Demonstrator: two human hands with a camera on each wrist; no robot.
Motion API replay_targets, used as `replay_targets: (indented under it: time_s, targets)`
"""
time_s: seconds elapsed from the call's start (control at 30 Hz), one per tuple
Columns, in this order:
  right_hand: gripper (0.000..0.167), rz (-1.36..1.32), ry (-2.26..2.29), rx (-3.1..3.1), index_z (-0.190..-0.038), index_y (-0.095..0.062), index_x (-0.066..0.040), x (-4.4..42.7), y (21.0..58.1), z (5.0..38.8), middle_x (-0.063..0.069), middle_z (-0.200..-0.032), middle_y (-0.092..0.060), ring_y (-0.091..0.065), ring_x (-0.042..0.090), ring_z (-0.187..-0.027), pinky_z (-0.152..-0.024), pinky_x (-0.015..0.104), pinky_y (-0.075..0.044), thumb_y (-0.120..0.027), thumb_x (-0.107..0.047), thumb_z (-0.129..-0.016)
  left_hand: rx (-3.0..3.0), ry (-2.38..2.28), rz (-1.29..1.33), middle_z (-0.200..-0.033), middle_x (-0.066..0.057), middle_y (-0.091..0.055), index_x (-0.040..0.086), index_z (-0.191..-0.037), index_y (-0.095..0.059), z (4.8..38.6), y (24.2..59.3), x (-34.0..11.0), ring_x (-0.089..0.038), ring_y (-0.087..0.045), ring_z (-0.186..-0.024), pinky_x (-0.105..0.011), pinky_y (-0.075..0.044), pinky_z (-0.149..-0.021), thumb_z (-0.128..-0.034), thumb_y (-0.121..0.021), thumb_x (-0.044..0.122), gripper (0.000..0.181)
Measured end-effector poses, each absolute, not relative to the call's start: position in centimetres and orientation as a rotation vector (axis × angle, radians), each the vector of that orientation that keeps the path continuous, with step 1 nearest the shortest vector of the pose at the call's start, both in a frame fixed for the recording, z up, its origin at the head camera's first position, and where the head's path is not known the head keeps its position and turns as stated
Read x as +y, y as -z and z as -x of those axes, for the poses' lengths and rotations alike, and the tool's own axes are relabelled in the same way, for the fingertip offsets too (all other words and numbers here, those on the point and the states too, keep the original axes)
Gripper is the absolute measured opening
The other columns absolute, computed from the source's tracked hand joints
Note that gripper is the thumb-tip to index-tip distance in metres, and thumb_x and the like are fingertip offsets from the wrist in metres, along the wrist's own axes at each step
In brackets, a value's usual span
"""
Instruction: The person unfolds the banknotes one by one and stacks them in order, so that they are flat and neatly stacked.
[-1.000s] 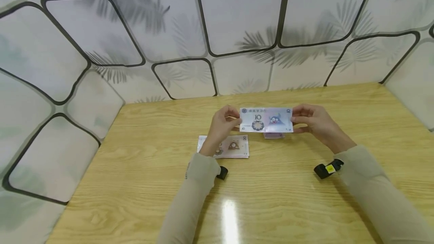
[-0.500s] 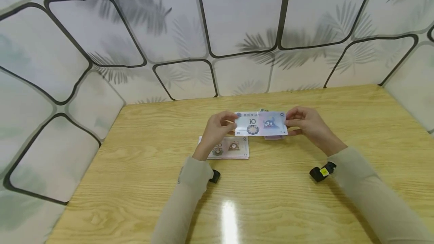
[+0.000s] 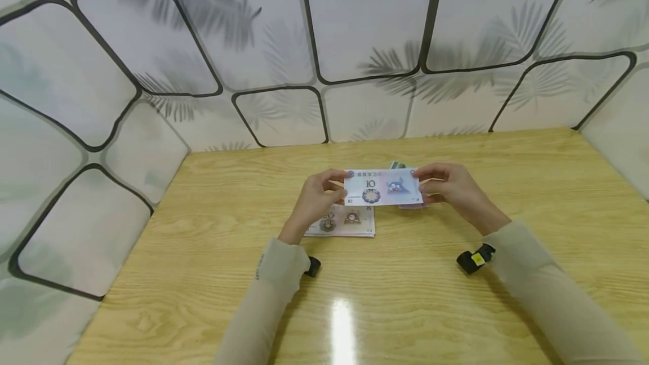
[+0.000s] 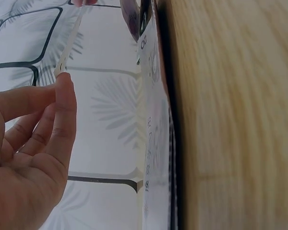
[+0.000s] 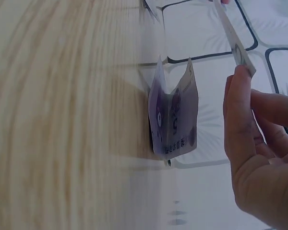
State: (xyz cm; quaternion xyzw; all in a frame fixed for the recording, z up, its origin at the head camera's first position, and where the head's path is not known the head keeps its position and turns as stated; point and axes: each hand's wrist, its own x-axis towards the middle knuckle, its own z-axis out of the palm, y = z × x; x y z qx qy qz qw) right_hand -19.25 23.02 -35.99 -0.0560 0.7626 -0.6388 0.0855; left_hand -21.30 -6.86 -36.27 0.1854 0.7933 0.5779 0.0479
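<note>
A white-and-purple toy banknote [image 3: 383,187] marked 10 is stretched flat between both hands above the table. My left hand [image 3: 313,199] pinches its left end between thumb and fingers, while the right hand [image 3: 458,190] pinches the opposite end. Under the left hand lies a stack of brownish toy banknotes [image 3: 350,221], partly covered by that hand and the held note. A folded purple banknote [image 5: 173,115] shows in the right wrist view, its two halves spread in a V on the table. From the head, the held note hides most of it.
Behind the held note, a greenish edge of paper [image 3: 398,165] peeks out. The wooden table [image 3: 405,297] meets a patterned wall [image 3: 365,108] at the back. Black wrist cameras [image 3: 474,259] sit at both cuffs.
Both hands have moved left and slightly nearer with the 10 note between them. The greenish edge behind it has come into sight. The stack has stayed put.
</note>
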Motion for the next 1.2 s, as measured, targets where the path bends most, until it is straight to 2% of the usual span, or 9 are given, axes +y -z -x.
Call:
replay_targets:
  time_s: [0.13,0.37,0.5,0.63,0.73,0.9,1.2]
  targets:
    - [0.041,0.184,1.889,2.272,-0.133,-0.052,0.019,22.6,36.0,19.3,0.008,-0.112,-0.062,-0.064,0.010,-0.078,-0.071,0.025,-0.060,-0.062,0.005,-0.096,2.419,-1.757,-0.572,-0.116,-0.021,-0.065,-0.005,-0.125,-0.066,21.3,36.3,-7.3,-0.026,-0.067,-0.086,-0.045,-0.062,-0.076,-0.0922,-0.063,-0.012,0.034]
    - [0.039,0.202,1.880,2.297,-0.133,-0.052,0.019,22.1,35.8,19.2,0.016,-0.117,-0.060,-0.064,0.010,-0.078,-0.071,0.024,-0.059,-0.061,0.006,-0.097,2.407,-1.769,-0.576,-0.118,-0.022,-0.064,-0.006,-0.127,-0.066,21.4,36.3,-7.7,-0.026,-0.067,-0.087,-0.050,-0.061,-0.078,-0.0926,-0.063,-0.012,0.035]
    - [0.039,0.216,1.890,2.284,-0.132,-0.051,0.019,21.8,35.7,19.2,0.018,-0.118,-0.059,-0.066,0.010,-0.080,-0.071,0.025,-0.060,-0.061,0.007,-0.097,2.415,-1.758,-0.552,-0.118,-0.022,-0.065,-0.005,-0.127,-0.065,21.4,36.3,-8.1,-0.026,-0.068,-0.087,-0.051,-0.060,-0.078,-0.0925,-0.063,-0.013,0.036]
    - [0.039,0.241,1.919,2.264,-0.131,-0.050,0.021,21.3,35.6,19.1,0.014,-0.112,-0.063,-0.067,0.010,-0.082,-0.071,0.026,-0.060,-0.061,0.009,-0.095,2.425,-1.755,-0.556,-0.120,-0.023,-0.064,-0.006,-0.128,-0.064,21.3,36.1,-8.5,-0.030,-0.068,-0.089,-0.051,-0.060,-0.079,-0.0927,-0.063,-0.013,0.036]
    - [0.040,0.241,1.922,2.261,-0.131,-0.050,0.022,20.9,35.7,19.1,0.015,-0.113,-0.061,-0.067,0.009,-0.082,-0.070,0.025,-0.060,-0.062,0.010,-0.094,2.436,-1.753,-0.560,-0.120,-0.023,-0.064,-0.006,-0.129,-0.064,21.1,36.0,-8.8,-0.031,-0.068,-0.092,-0.049,-0.061,-0.079,-0.0926,-0.063,-0.013,0.037]
    - [0.042,0.211,1.912,2.237,-0.133,-0.050,0.020,20.2,35.8,19.1,0.025,-0.125,-0.055,-0.066,0.009,-0.081,-0.072,0.025,-0.060,-0.062,0.010,-0.094,2.433,-1.762,-0.535,-0.120,-0.022,-0.064,-0.005,-0.129,-0.064,20.8,36.2,-9.6,-0.029,-0.067,-0.092,-0.045,-0.061,-0.078,-0.0925,-0.064,-0.013,0.038]
    - [0.041,0.216,1.899,2.247,-0.134,-0.050,0.019,19.1,35.8,18.9,0.027,-0.124,-0.056,-0.067,0.008,-0.079,-0.075,0.026,-0.061,-0.059,0.012,-0.094,2.431,-1.785,-0.514,-0.117,-0.023,-0.064,-0.008,-0.128,-0.063,20.6,36.2,-10.4,-0.026,-0.067,-0.090,-0.040,-0.061,-0.075,-0.0918,-0.064,-0.014,0.036]
